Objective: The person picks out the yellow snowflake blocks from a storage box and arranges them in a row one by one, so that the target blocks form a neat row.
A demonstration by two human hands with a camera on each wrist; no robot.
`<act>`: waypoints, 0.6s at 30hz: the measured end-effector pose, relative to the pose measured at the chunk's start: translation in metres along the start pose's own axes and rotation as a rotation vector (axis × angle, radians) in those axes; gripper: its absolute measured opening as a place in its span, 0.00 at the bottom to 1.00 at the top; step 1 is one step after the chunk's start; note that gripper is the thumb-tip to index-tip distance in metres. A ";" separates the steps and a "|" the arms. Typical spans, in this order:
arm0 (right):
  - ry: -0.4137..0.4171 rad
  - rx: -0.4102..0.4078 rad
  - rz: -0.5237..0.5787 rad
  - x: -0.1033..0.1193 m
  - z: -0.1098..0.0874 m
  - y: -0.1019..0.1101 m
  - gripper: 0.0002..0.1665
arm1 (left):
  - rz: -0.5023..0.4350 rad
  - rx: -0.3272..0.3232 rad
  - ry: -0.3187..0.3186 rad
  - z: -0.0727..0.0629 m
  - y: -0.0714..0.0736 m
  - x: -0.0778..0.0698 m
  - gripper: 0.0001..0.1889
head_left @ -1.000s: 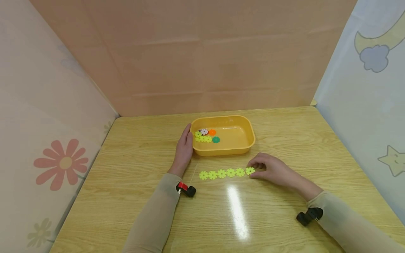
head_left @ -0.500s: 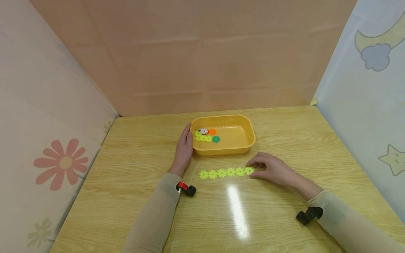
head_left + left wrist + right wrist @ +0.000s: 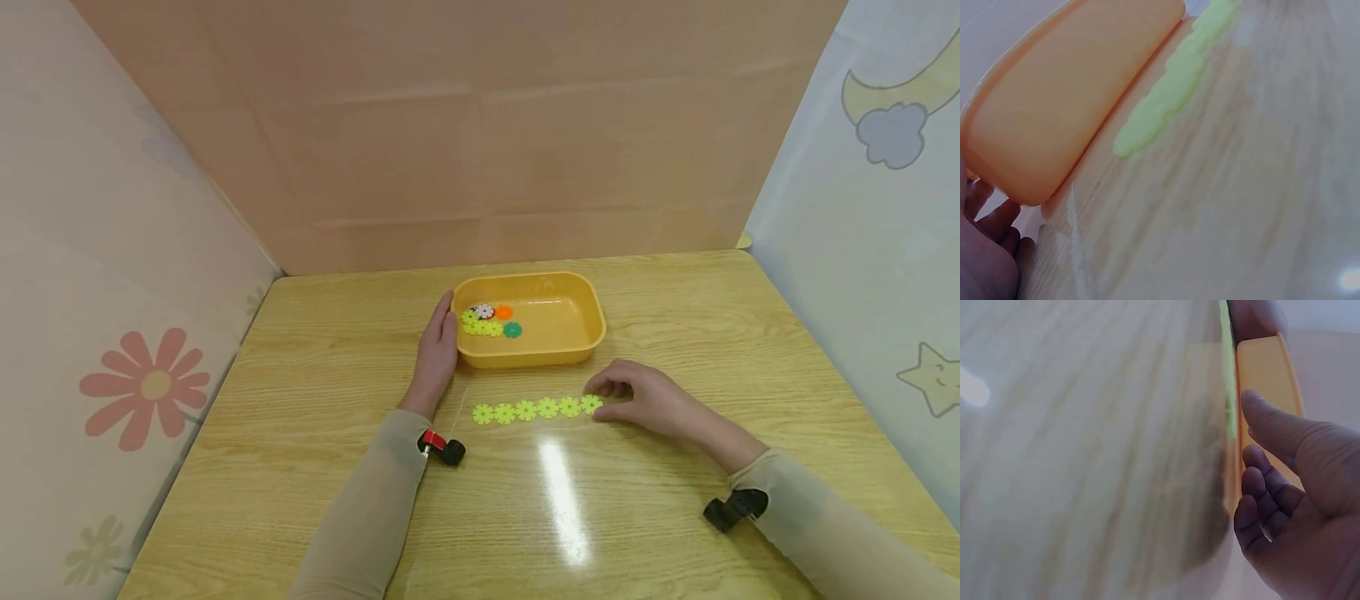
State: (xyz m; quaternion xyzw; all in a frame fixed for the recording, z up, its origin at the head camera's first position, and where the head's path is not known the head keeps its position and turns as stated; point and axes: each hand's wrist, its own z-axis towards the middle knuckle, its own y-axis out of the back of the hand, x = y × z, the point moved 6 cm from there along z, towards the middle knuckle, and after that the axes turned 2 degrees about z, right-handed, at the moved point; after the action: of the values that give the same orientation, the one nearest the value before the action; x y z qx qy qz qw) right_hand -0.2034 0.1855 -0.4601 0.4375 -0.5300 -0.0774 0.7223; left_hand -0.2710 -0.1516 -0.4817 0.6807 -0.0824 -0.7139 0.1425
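A row of yellow-green snowflake building discs (image 3: pixel 526 409) lies on the table in front of a yellow plastic tray (image 3: pixel 528 360), edge by edge. My right hand (image 3: pixel 651 398) pinches the disc at the row's right end (image 3: pixel 592 404) between thumb and fingers. This end disc meets its neighbour in the row. My left hand (image 3: pixel 435 354) lies along the tray's left end, its fingers against the outer wall. In the left wrist view the fingertips (image 3: pixel 1000 215) stand by the tray's lower corner. The right wrist view shows the thumb (image 3: pixel 1266 422) over the row's near end.
Inside the tray, at its left, lie more discs: several yellow ones (image 3: pixel 480 328), an orange one (image 3: pixel 504 312), a green one (image 3: pixel 512 330) and a white one (image 3: pixel 484 311). A brown backdrop (image 3: pixel 480 167) stands behind the wooden table (image 3: pixel 322 375), with printed panels on both sides.
The right hand has moved its disc slightly left, closing the small gap to the row. The left hand and tray stay in place.
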 end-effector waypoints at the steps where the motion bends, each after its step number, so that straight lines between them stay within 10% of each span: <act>1: 0.005 -0.008 -0.003 0.002 0.000 0.002 0.20 | -0.001 0.002 0.001 0.000 0.000 0.000 0.30; 18: 0.117 -0.126 -0.018 0.057 0.042 0.031 0.21 | -0.003 -0.007 0.009 0.001 -0.001 0.003 0.30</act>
State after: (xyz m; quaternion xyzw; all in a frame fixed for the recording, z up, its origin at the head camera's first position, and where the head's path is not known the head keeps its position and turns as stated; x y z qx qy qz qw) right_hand -0.2249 0.1481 -0.3962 0.3998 -0.4770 -0.0912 0.7774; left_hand -0.2721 -0.1515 -0.4849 0.6833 -0.0783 -0.7114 0.1444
